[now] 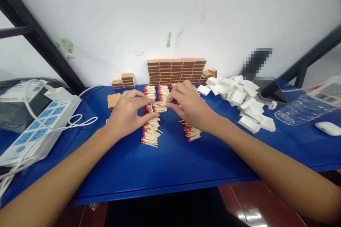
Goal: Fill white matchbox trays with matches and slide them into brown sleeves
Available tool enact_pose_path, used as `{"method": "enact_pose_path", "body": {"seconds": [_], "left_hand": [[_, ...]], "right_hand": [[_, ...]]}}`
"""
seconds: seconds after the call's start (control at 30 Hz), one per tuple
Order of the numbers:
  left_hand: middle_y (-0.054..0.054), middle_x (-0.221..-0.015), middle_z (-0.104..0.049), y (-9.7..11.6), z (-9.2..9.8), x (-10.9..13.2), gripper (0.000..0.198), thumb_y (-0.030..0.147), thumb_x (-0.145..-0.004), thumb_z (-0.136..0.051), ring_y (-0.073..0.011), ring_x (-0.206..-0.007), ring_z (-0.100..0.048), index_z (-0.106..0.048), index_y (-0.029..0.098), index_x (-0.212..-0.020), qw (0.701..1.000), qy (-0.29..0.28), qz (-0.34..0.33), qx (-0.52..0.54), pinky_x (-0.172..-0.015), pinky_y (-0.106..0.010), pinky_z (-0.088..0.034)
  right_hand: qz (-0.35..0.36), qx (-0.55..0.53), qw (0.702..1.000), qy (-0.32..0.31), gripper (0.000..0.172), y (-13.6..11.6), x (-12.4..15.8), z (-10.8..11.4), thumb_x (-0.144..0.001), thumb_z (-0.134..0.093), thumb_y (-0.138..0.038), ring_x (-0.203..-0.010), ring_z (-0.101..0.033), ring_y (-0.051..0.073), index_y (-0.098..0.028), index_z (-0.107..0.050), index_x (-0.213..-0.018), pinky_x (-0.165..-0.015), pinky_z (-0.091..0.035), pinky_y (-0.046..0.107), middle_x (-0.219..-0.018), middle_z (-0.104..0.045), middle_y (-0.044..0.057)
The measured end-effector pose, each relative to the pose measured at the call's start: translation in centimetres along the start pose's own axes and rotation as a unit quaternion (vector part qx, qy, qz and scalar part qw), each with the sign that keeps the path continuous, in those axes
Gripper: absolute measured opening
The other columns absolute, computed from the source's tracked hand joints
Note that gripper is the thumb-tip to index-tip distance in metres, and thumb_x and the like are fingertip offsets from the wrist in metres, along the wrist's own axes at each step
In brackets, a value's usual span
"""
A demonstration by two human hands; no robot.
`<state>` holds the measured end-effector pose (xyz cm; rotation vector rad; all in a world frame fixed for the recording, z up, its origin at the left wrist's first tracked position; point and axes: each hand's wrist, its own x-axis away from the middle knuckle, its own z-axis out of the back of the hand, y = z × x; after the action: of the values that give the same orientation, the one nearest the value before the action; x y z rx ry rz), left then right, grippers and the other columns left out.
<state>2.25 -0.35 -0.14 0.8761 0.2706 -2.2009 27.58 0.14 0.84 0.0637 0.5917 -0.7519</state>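
Thumb and fingers of my left hand [127, 111] grip the left end of a small white matchbox tray [152, 108]. Red-tipped matches [159, 106] lie inside it. At the tray's right end, the fingers of my right hand [188, 103] are pinched together; their tips partly cover that end. Beneath and behind the hands run rows of loose matches, one pile [150, 133] below the tray and another pile [192, 133] under my right hand. Part of the right-hand pile is hidden by my hand and wrist.
A stacked wall of brown matchboxes [176, 72] stands against the white wall. Smaller matchbox stacks [128, 80] are at left. White empty trays [249, 104] lie heaped at right, near a plastic bottle [301, 110]. A power strip [39, 127] with cables occupies the blue table's [165, 170] left side.
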Motion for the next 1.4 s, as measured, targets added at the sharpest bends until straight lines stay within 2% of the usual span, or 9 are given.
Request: {"method": "enact_pose_path", "body": {"seconds": [0.33,0.73,0.93,1.03,1.1,1.23,1.4], "left_hand": [[-0.01,-0.1,-0.08,0.0,-0.1,-0.1,0.036,0.045,-0.085,-0.088,-0.025,-0.094,-0.073,-0.083,0.018,-0.109,1.0,0.016,-0.025,0.003,-0.086,-0.039,-0.054],[-0.007,-0.1,-0.081,0.4,-0.1,0.0,0.034,0.044,-0.083,-0.09,-0.0256,-0.098,-0.073,-0.083,0.021,-0.107,0.999,0.02,-0.031,0.024,-0.092,-0.04,-0.053],[-0.006,-0.098,-0.081,0.8,0.0,0.0,0.036,0.044,-0.079,-0.093,-0.0238,-0.095,-0.072,-0.084,0.021,-0.105,0.999,0.033,-0.024,0.018,-0.088,-0.037,-0.053],[-0.007,-0.1,-0.08,0.6,0.1,0.0,0.038,0.047,-0.08,-0.092,-0.0234,-0.093,-0.073,-0.084,0.021,-0.105,0.999,0.04,0.012,0.022,-0.086,-0.037,-0.054],[-0.007,-0.1,-0.079,0.3,0.2,0.0,0.038,0.048,-0.081,-0.091,-0.0243,-0.094,-0.073,-0.084,0.021,-0.107,0.998,0.045,0.05,0.007,-0.088,-0.039,-0.055],[-0.008,-0.101,-0.078,-0.3,0.2,0.0,0.038,0.049,-0.082,-0.09,-0.0268,-0.097,-0.073,-0.084,0.023,-0.109,0.991,0.07,0.115,-0.024,-0.09,-0.042,-0.055],[-0.007,-0.099,-0.078,-0.4,0.2,0.0,0.038,0.049,-0.083,-0.089,-0.0265,-0.095,-0.072,-0.084,0.023,-0.109,0.99,0.073,0.117,-0.03,-0.09,-0.041,-0.055]], "right_hand": [[-0.002,0.007,1.0,-0.008,0.011,0.0,-0.1,0.0,-0.106,-0.06,-0.027,-0.1,-0.046,0.028,-0.02,-0.063,-0.097,-0.091,-0.04,0.043,-0.103,-0.062,0.011],[0.019,-0.01,1.0,-0.008,0.014,-1.0,0.1,-0.9,-0.107,-0.057,-0.024,-0.1,-0.047,0.027,-0.02,-0.064,-0.097,-0.092,-0.04,0.043,-0.104,-0.064,0.011],[0.037,-0.046,0.997,0.041,0.011,-0.5,0.1,-1.1,-0.104,-0.063,-0.022,-0.097,-0.048,0.026,-0.02,-0.065,-0.094,-0.088,-0.042,0.041,-0.099,-0.064,0.009],[0.023,-0.062,0.993,0.097,0.009,0.6,-0.1,-1.4,-0.103,-0.065,-0.025,-0.096,-0.049,0.025,-0.021,-0.066,-0.095,-0.088,-0.042,0.042,-0.097,-0.063,0.007],[0.001,-0.054,0.993,0.11,0.009,1.6,-0.1,-1.7,-0.103,-0.066,-0.025,-0.097,-0.05,0.026,-0.021,-0.069,-0.096,-0.09,-0.043,0.043,-0.097,-0.063,0.008],[-0.004,-0.021,0.999,0.039,0.009,3.4,0.0,-2.7,-0.101,-0.067,-0.022,-0.101,-0.049,0.028,-0.02,-0.075,-0.101,-0.092,-0.042,0.045,-0.101,-0.066,0.01],[-0.007,0.001,1.0,-0.028,0.009,3.8,-0.1,-3.5,-0.099,-0.071,-0.023,-0.104,-0.049,0.029,-0.019,-0.079,-0.1,-0.094,-0.042,0.045,-0.105,-0.066,0.011]]}}
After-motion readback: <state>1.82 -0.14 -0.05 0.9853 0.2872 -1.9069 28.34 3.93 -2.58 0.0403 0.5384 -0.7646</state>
